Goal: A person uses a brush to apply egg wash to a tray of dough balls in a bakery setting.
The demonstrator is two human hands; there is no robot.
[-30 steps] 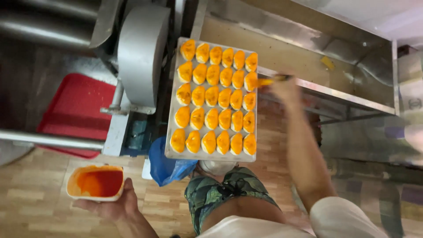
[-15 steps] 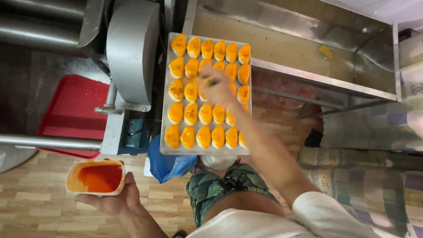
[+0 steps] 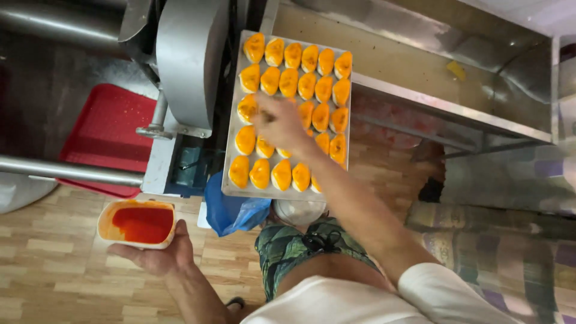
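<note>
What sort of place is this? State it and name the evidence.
Probably a small bakery or food workshop. A metal tray holds rows of orange-glazed pastries, the left hand holds a tub of orange-red glaze, and a heavy grey machine stands beside a steel workbench.

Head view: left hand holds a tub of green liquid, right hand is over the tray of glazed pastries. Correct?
Not quite. In the head view the liquid in the tub held by the left hand is orange-red, not green. The right hand is over the tray of glazed pastries, as stated.
</note>
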